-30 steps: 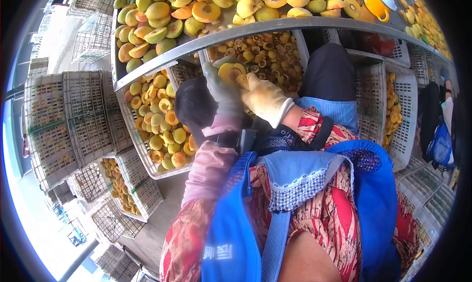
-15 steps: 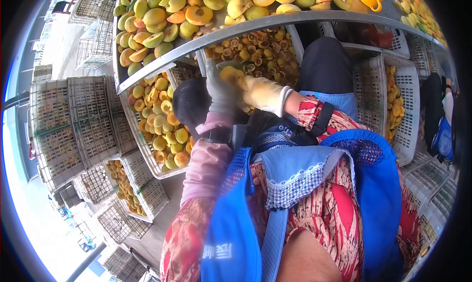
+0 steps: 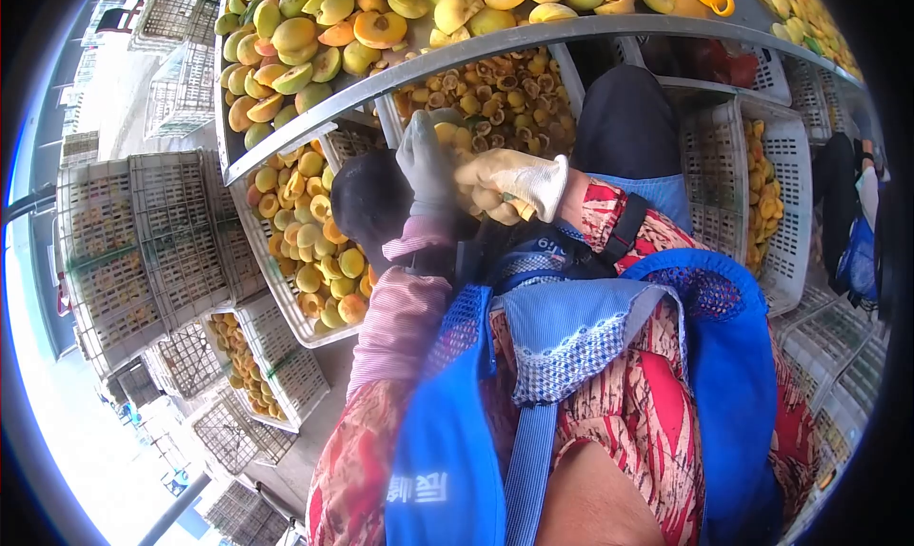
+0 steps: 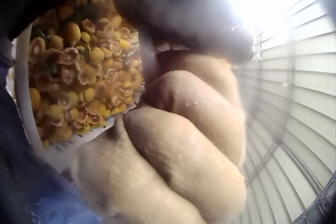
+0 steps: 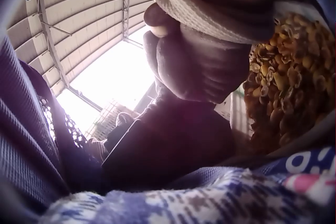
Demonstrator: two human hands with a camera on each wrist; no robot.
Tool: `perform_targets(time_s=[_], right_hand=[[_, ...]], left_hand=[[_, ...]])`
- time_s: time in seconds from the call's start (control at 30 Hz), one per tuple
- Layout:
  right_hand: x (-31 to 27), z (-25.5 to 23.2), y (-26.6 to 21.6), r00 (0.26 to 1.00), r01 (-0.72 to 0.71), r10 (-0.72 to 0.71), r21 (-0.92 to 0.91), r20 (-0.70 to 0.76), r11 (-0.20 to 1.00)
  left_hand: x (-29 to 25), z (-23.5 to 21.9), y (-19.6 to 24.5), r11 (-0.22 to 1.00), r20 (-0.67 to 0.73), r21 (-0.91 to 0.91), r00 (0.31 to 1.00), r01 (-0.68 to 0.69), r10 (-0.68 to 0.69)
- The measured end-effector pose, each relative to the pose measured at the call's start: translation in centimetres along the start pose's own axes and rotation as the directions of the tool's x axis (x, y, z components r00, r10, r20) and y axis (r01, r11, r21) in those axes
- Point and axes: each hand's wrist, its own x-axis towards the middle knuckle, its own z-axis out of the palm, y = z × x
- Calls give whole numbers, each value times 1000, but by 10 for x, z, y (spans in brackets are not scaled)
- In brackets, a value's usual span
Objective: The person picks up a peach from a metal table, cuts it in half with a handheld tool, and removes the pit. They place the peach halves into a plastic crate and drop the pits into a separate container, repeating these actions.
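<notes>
Rounded yellow peach piece [image 3: 449, 134] held by white plastic crate [image 3: 568, 75] of fruit scraps [image 3: 519, 108].
Grey-gloved left hand [image 3: 426, 170] curls round it, near side of crate; cream-gloved right hand [image 3: 506, 178] just beside, fingers bent, can't tell on what. Beyond crate: steel-rimmed table [image 3: 514, 41] of green-yellow peaches [image 3: 295, 37].
</notes>
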Motion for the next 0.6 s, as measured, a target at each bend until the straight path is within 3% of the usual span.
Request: perform_targets(time_s=[0.03,0.1,0.17,0.2,0.23,0.27,0.3,0.37,0.43,0.53,0.57,0.6], right_hand=[[-3,2,-1,1000,-7,8,46,-3,999],[-6,5,-3,1000,-17,18,136,-7,991],[-9,1,-3,999,-16,12,101,47,995],[-10,0,-5,997,-16,10,81,74,997],[-5,4,-2,997,20,-31,-141,-70,990],[-1,9,2,975,23,-101,-360,-199,933],[-3,11,3,969,22,-108,-360,-222,933],[-6,10,-2,997,-26,25,-19,-67,999],[-10,10,-2,993,-112,101,264,56,958],[-16,16,-6,997,-63,60,-53,-46,997],[-10,17,-4,969,-60,-50,-422,-244,904],[-10,19,-5,951,-79,-102,-547,-292,833]], left_hand=[[-2,4,14,972,4,-162,985,171,-173],[0,10,14,995,-22,-92,999,36,-38],[1,14,30,989,-12,-130,997,77,-80],[0,13,45,962,14,-202,983,183,-184],[0,12,54,920,48,-268,958,284,-282],[0,12,51,934,18,-244,964,262,-266],[-1,12,45,945,-9,-219,968,243,-251],[-2,15,56,959,-13,-192,977,207,-213],[-6,11,66,959,37,-161,973,232,-229],[-5,9,61,979,53,-100,983,179,-174],[-5,11,56,985,31,-97,989,144,-141],[-5,12,52,990,7,-95,994,107,-107]])
